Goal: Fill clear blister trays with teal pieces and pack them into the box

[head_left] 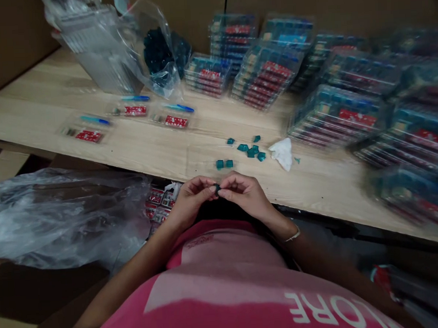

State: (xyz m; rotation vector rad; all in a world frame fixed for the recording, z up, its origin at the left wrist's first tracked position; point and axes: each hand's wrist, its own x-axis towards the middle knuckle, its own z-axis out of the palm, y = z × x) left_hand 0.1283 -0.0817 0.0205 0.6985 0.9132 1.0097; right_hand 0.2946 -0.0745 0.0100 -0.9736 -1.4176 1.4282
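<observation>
Between the fingertips of both hands is a small dark teal piece (217,189), mostly covered by the fingers. My left hand (193,194) pinches it from one side and my right hand (243,191) from the other, just off the table's front edge. Right behind the hands lies a clear plastic tray (194,158), with two teal cubes (224,164) at its right part. Several loose teal pieces (252,151) are scattered a little farther back. Beside them rests a crumpled white scrap (282,154), perhaps tissue or paper.
Filled clear packs (266,78) stand in blurred stacks along the back and right. Three single trays, each with a blue pen and a red patterned packet (176,121), lie left. Behind them are a bag of teal pieces (158,52) and stacked clear trays (103,52). Plastic sheeting (60,216) hangs front left.
</observation>
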